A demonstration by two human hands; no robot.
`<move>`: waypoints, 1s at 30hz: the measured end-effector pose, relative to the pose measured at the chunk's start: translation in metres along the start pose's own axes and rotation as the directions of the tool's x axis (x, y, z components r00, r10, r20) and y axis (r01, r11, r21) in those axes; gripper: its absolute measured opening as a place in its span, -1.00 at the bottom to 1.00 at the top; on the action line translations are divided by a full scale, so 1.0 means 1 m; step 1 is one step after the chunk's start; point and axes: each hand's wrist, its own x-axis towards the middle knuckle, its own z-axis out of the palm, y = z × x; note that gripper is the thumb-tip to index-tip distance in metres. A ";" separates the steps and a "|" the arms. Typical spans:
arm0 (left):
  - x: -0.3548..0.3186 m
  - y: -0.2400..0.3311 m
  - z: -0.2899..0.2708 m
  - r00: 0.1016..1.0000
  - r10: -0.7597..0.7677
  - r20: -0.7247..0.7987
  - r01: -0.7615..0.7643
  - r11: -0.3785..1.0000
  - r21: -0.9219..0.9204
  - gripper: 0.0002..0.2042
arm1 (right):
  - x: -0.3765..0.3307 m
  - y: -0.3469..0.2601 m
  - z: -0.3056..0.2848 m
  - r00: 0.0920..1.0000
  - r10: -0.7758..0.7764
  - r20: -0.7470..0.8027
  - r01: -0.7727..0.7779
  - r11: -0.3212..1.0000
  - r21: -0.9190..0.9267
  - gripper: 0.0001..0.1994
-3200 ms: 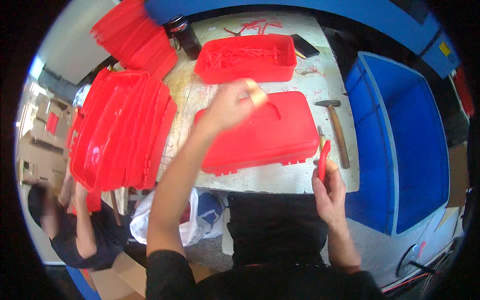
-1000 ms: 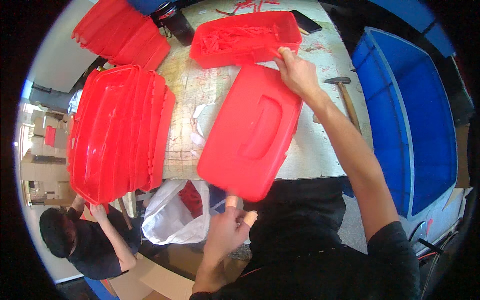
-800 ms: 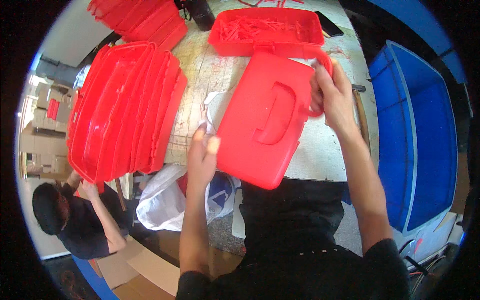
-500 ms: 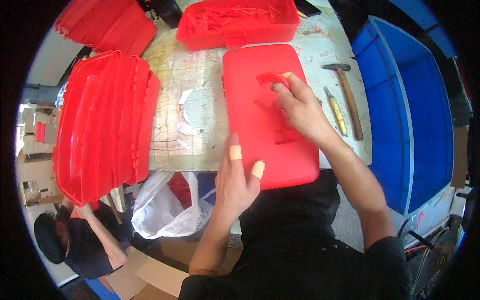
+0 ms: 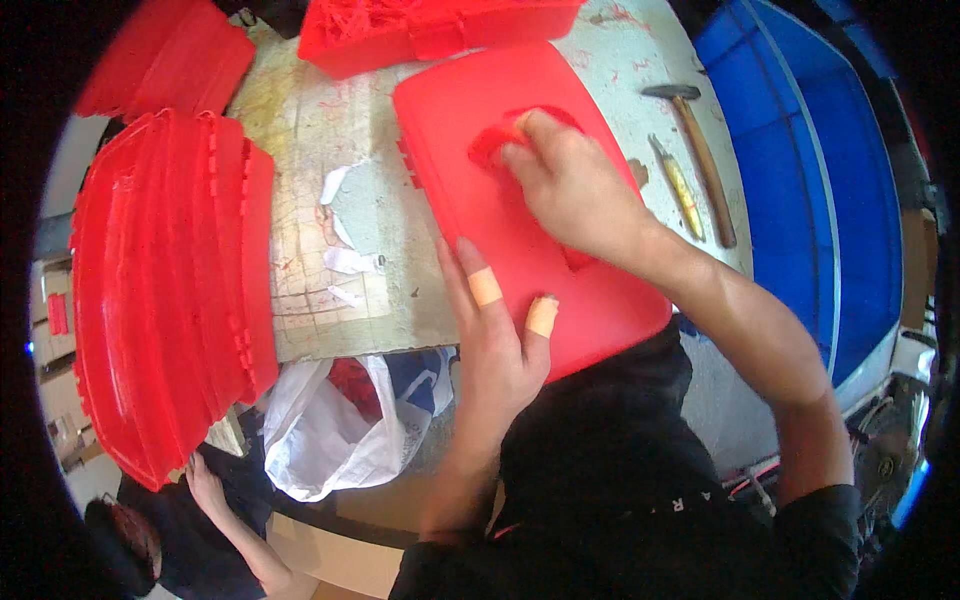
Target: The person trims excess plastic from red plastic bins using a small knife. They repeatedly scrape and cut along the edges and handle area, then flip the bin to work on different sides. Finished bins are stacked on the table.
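A red plastic box lid (image 5: 610, 310) with rounded corners lies tilted across the near edge of the table, its smooth face up. My left hand (image 5: 495, 340) holds its near left side, thumb on top and fingers along the edge; tan tape wraps the thumb and a finger. Over the lid's upper middle, my right hand (image 5: 575, 180) is closed on a curved red plastic handle (image 5: 488, 148), partly hidden by the fingers. A recess in the lid (image 5: 578, 258) shows below the right wrist.
Nested red trays (image 5: 170, 290) stand at left. A red bin (image 5: 380, 45) of scraps is beyond. A hammer (image 5: 708, 170) and a yellow-handled knife (image 5: 680, 195) lie at right, beside a blue crate (image 5: 780, 180). A white bag (image 5: 320, 430) hangs below; a co-worker's arm (image 5: 235, 520) shows lower left.
The lid has turned, its far end swinging left. My right hand has turned with the handle and pressed it nearer the lid. The whole view has shifted slightly.
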 end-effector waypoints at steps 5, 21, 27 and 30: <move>0.001 0.002 0.001 1.000 0.012 -0.023 -0.011 0.999 0.037 -0.12 | 0.006 0.011 0.004 0.971 0.153 -0.183 -0.128 0.982 0.142 -0.70; 0.093 0.011 -0.072 0.990 0.142 -0.005 -0.140 0.982 0.129 -0.71 | -0.068 -0.004 -0.018 1.000 -0.003 0.009 0.003 0.997 -0.071 -0.76; 0.197 -0.003 -0.001 0.859 -0.008 0.512 -0.170 0.939 0.300 -0.53 | -0.115 0.016 -0.033 0.948 0.292 -0.125 -0.277 0.953 0.123 -0.73; 0.180 -0.001 0.012 0.839 -0.019 0.544 -0.195 0.922 0.334 -0.48 | -0.126 0.024 -0.042 0.934 0.303 -0.189 -0.276 0.948 0.157 -0.73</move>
